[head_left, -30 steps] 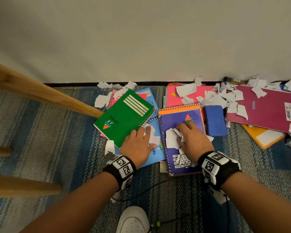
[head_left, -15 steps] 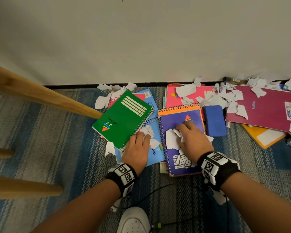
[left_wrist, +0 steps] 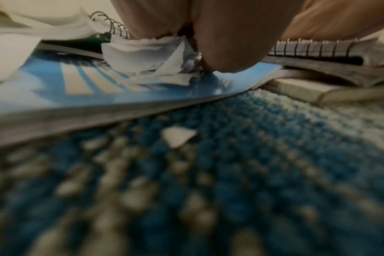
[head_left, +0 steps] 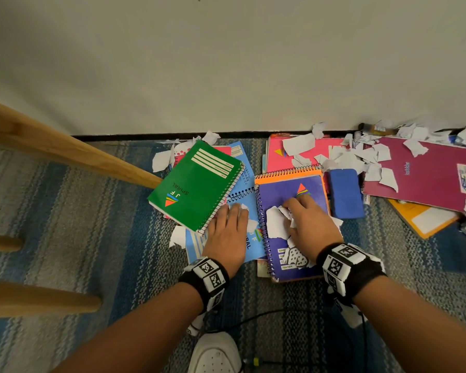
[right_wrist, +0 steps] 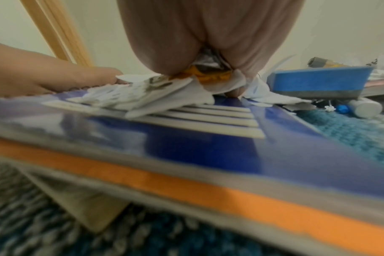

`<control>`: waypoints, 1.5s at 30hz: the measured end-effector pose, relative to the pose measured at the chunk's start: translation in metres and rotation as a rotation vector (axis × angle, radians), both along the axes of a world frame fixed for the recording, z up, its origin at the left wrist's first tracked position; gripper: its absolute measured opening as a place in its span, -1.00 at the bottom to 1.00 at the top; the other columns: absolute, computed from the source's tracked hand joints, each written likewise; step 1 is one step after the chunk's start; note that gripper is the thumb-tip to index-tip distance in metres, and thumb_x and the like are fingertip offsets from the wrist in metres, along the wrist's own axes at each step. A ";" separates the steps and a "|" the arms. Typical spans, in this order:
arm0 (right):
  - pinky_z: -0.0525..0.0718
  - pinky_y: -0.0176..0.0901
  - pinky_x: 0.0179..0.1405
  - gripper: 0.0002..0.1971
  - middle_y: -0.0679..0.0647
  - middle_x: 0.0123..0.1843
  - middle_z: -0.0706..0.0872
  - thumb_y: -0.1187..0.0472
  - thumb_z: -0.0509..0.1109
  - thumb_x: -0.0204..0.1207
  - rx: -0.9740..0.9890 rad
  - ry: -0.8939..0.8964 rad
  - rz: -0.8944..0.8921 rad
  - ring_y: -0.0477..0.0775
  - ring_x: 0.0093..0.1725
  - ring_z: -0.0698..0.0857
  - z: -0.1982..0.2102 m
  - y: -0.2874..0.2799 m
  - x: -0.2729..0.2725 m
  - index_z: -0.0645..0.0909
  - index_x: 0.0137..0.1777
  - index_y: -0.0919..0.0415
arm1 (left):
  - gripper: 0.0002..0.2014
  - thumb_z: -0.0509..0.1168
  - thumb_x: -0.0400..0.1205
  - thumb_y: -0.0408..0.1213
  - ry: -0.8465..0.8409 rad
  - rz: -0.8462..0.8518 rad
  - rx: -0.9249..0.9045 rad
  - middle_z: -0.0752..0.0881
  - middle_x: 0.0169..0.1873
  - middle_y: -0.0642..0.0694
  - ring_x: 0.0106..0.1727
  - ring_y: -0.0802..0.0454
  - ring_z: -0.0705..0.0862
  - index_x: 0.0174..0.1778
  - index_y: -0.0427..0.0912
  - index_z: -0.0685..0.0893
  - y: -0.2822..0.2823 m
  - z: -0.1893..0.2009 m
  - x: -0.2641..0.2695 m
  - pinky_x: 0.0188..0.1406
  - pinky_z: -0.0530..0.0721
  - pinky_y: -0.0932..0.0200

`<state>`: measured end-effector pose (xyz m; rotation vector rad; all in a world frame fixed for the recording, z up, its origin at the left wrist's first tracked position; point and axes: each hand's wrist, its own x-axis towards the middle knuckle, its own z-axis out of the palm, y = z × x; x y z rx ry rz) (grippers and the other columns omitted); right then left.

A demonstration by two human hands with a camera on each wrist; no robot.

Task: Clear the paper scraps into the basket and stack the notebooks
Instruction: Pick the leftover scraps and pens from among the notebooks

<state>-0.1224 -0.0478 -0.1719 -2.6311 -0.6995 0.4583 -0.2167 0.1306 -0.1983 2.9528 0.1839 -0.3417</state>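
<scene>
While left hand (head_left: 228, 232) clenches scraps (left_wrist: 151, 57) on light-blue notebook (head_left: 249, 249), right hand (head_left: 311, 224) bunches scraps on purple notebook (head_left: 293, 189); gather fully before lifting.

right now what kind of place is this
Probably a room floor at home or in a study corner: a striped woven rug against a plain wall, wooden furniture legs, and spiral notebooks strewn with paper scraps.

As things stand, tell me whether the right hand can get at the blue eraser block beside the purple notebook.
Probably yes. The blue eraser block lies uncovered just right of the right hand, with nothing between them, though that hand already grips paper scraps on the purple notebook.
</scene>
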 end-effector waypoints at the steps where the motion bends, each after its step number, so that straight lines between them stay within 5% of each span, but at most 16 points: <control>1: 0.66 0.09 -0.19 -0.73 0.17 0.13 0.57 0.23 0.36 0.52 0.000 -0.001 0.001 0.34 -0.08 0.65 0.000 0.000 0.000 0.56 0.21 0.18 | -0.41 -0.06 0.45 -0.33 -0.027 -0.021 0.007 0.58 0.34 -0.18 0.33 -0.27 0.56 0.44 -0.21 0.44 0.001 -0.002 -0.001 0.12 0.64 -0.16; 9: 0.63 0.03 -0.16 -0.74 0.16 0.16 0.56 0.24 0.35 0.54 0.015 0.012 0.005 0.33 -0.05 0.64 0.001 -0.001 0.000 0.55 0.22 0.17 | -0.53 0.22 0.31 -0.43 -0.029 -0.107 0.069 0.63 0.00 -0.22 -0.06 -0.22 0.60 0.18 -0.20 0.50 0.008 0.000 0.008 -0.18 0.71 -0.06; 13: 0.59 0.00 -0.18 -0.77 0.15 0.16 0.55 0.24 0.34 0.55 0.021 0.022 0.001 0.33 -0.05 0.64 0.001 -0.001 0.000 0.55 0.19 0.16 | -0.53 0.03 0.39 -0.51 0.039 -0.130 0.062 0.61 0.04 -0.22 0.02 -0.23 0.55 0.21 -0.20 0.52 0.012 0.006 0.011 -0.03 0.64 -0.05; 16: 0.61 0.02 -0.12 -0.77 0.13 0.20 0.55 0.24 0.31 0.57 0.036 0.052 -0.007 0.32 0.01 0.64 0.001 -0.003 0.001 0.53 0.21 0.15 | -0.50 0.08 0.44 -0.61 0.040 -0.075 -0.094 0.50 0.19 -0.18 0.19 -0.18 0.43 0.28 -0.16 0.47 0.018 0.009 0.015 0.15 0.45 0.04; 21: 0.46 -0.12 -0.06 -0.74 0.22 0.17 0.61 0.30 0.32 0.60 0.166 0.081 -0.078 0.27 0.08 0.61 0.008 -0.010 0.011 0.56 0.27 0.22 | -0.57 0.08 0.42 -0.70 -0.056 0.132 -0.485 0.52 0.00 -0.02 0.07 -0.04 0.52 0.03 -0.11 0.49 0.028 0.029 0.029 -0.06 0.39 0.25; 25: 0.43 -0.19 -0.31 -0.93 0.10 -0.12 0.66 0.23 0.29 0.64 0.354 0.068 -0.229 0.10 -0.20 0.62 0.021 -0.012 0.020 0.57 0.07 0.16 | -0.64 0.09 0.58 -0.65 -0.120 0.195 -0.560 0.53 -0.03 0.04 -0.02 0.11 0.52 -0.01 -0.02 0.43 0.042 0.057 0.040 -0.24 0.40 0.44; 30: 0.39 -0.33 -0.45 -0.95 -0.12 -0.31 0.57 0.20 0.27 0.66 0.451 0.063 -0.272 -0.15 -0.36 0.54 0.030 -0.004 0.028 0.50 -0.03 0.03 | -0.58 0.07 0.66 -0.55 -0.034 0.067 -0.436 0.48 0.01 -0.06 -0.08 0.01 0.52 0.22 0.09 0.51 0.057 0.067 0.046 -0.15 0.52 0.12; 35: 0.37 -0.20 -0.36 -0.95 -0.05 -0.26 0.57 0.25 0.29 0.63 0.431 0.029 -0.220 -0.02 -0.31 0.53 0.022 0.002 0.019 0.52 -0.05 0.09 | -0.64 0.11 0.63 -0.49 0.100 -0.142 -0.207 0.41 0.07 -0.13 0.01 -0.12 0.48 0.25 -0.06 0.59 0.043 0.034 0.005 -0.08 0.50 0.08; 37: 0.38 -0.20 -0.26 -0.96 -0.01 -0.19 0.60 0.28 0.30 0.62 0.429 0.011 -0.219 0.02 -0.23 0.55 0.018 -0.001 0.016 0.56 -0.02 0.14 | -0.75 0.14 0.67 -0.25 0.112 -0.142 -0.224 0.40 0.20 -0.14 0.12 -0.15 0.46 0.26 -0.09 0.54 0.038 0.022 -0.008 0.08 0.53 0.00; 40: 0.38 -0.19 -0.31 -0.92 -0.06 -0.26 0.57 0.28 0.28 0.63 0.448 0.014 -0.242 -0.01 -0.27 0.54 0.017 -0.008 0.015 0.52 -0.06 0.08 | -0.48 0.15 0.61 0.22 0.086 -0.191 -0.229 0.36 0.30 -0.08 0.14 -0.11 0.41 0.34 -0.06 0.43 0.039 0.009 -0.020 0.15 0.48 -0.02; 43: 0.48 -0.08 -0.40 -0.94 0.01 -0.31 0.60 0.21 0.25 0.67 0.482 0.027 -0.313 0.05 -0.33 0.58 0.025 -0.015 0.017 0.52 -0.04 0.13 | -0.54 0.29 0.61 0.04 0.056 -0.214 -0.252 0.38 0.32 -0.08 0.13 -0.17 0.46 0.36 -0.07 0.42 0.046 0.001 -0.021 0.17 0.56 -0.11; 45: 0.51 -0.18 -0.40 -0.94 0.01 -0.29 0.64 0.14 0.24 0.68 0.504 0.045 -0.395 -0.03 -0.34 0.61 0.032 -0.019 0.021 0.52 0.02 0.09 | -0.66 0.35 0.61 -0.17 -0.001 -0.238 -0.277 0.46 0.24 -0.09 0.07 -0.19 0.51 0.27 -0.05 0.46 0.049 -0.001 -0.019 0.11 0.60 -0.11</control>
